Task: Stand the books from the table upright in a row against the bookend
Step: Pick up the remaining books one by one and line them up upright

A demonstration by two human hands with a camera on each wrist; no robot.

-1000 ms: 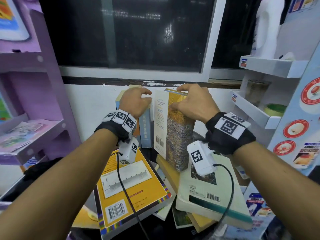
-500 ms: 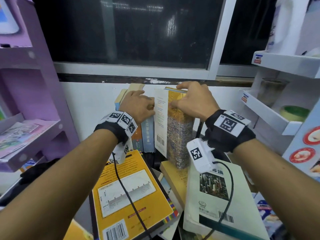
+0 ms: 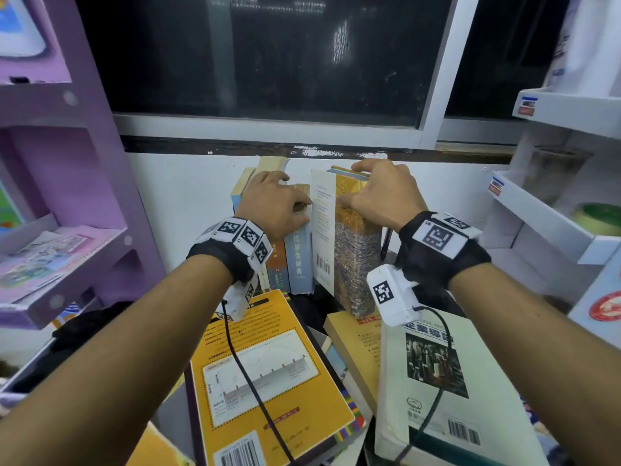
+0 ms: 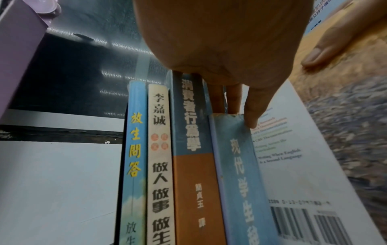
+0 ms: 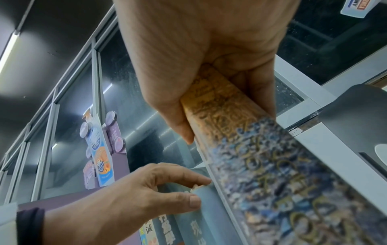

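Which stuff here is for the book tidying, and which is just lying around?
For the job:
standing row of books
thick mosaic book, gripped by right hand
left hand steadying the row
yellow book, lying flat

Just around:
purple shelf
tape roll

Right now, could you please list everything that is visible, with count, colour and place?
Upright books: four, blue, cream, blue-orange, light blue spines; row by the wall.
Thick book: one, gold and mottled blue; upright, right of the row.
Flat books: several, one yellow, one pale green; lying on the table in front.
Shelf unit: one, purple; left.
Shelves: white; right.
Window: dark; behind.
Left hand: rests on top of the row.
Right hand: fingers grip the thick book's top.
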